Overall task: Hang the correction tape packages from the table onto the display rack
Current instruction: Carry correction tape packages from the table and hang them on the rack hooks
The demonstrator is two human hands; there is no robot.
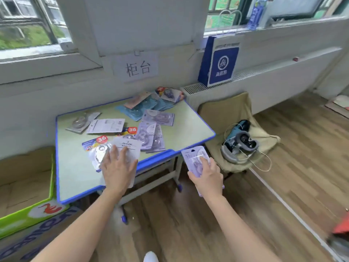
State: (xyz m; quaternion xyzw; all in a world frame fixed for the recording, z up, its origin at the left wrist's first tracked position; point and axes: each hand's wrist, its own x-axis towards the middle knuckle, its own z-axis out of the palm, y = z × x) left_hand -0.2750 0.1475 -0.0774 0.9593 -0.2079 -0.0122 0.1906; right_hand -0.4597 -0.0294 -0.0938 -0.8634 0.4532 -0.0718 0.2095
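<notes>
Right grip point(207, 178) clasps purple package point(192, 156); left grip point(118, 167) lies flat on white package point(130, 146).

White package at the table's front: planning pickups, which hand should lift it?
Left: the left hand rests on the white package, while the right hand grips a purple package beyond the table edge.

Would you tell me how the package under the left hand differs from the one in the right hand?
The white package lies flat on the table under the left hand, fingers straight; the lilac package is held off the table in the right hand. The white package looks larger than the lilac package. Both are carded packs.
</notes>
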